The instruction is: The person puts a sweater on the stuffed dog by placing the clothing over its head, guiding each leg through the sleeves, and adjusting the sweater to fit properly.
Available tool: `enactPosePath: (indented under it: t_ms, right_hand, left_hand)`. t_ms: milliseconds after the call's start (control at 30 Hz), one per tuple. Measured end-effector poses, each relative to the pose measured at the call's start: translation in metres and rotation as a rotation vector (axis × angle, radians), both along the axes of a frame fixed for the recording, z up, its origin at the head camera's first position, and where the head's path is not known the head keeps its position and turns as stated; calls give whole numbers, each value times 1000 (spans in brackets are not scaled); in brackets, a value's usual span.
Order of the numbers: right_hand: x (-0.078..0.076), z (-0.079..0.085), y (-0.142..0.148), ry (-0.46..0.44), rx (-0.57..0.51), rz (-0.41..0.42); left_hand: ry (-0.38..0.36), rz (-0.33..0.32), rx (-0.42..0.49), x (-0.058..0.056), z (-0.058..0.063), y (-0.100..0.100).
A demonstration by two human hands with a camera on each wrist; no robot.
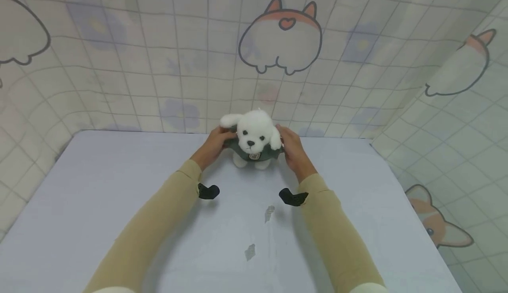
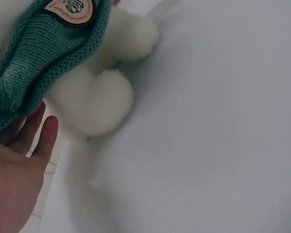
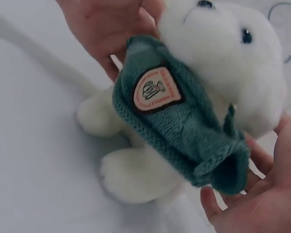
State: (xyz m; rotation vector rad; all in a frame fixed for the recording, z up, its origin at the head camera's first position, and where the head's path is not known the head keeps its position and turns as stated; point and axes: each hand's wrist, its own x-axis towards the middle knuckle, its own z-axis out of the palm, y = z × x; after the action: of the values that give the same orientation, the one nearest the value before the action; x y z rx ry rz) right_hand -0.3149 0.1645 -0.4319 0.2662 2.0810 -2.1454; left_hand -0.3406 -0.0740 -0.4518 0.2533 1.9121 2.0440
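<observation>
A white plush dog (image 1: 255,127) sits upright at the far edge of the white table, facing me. It wears a green knitted sweater (image 3: 184,131) with a pink patch (image 3: 157,91) on the chest. My left hand (image 1: 213,146) grips the sweater's side below one ear, its fingers partly behind the knit. On the other side my right hand (image 1: 293,149) holds the sweater by a loose sleeve, the sleeve opening (image 3: 228,172) facing outward. Two white paws (image 3: 131,174) stick out under the hem. The dog's back is hidden.
The white table (image 1: 119,187) ends just behind the dog, where a gridded curtain (image 1: 190,63) with cartoon animals hangs. Grey worn patches (image 1: 250,252) mark the tabletop between my forearms. Black wrist mounts (image 1: 209,191) jut inward from both sleeves.
</observation>
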Motion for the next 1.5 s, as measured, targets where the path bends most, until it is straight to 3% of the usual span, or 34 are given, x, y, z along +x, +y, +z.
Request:
enactPosePath:
  t_ms: [233,367,567,767,800,967,1067,1267,1500]
  right_hand:
    - [1,20,-8,151,197,-25]
    - [4,34,-16,215,268,2]
    - [10,52,-30,322,404,74]
    - [11,54,-39,331,539,97]
    - [11,53,-40,331,547,96]
    - [12,53,-39,351,557,84]
    - [16,55,-36,335,562,68]
    - [22,56,-27,302,535,38]
    - [28,53,-8,313,378,6]
  left_hand:
    - [6,-87,-132,7,-8,-7]
    - [18,-127,-241,13,-11,-10]
    - [114,-237,-329,19,-17,-5]
    - [162,-231,-364,18,-23,2]
    - [157,-224,-381,19,-20,2]
    - [180,-158,-458,14,-30,6]
    - [194,-136,-460,12,-35,6]
    - [210,-143,-448,14,-31,1]
    - [250,-136,-484,17,-17,-1]
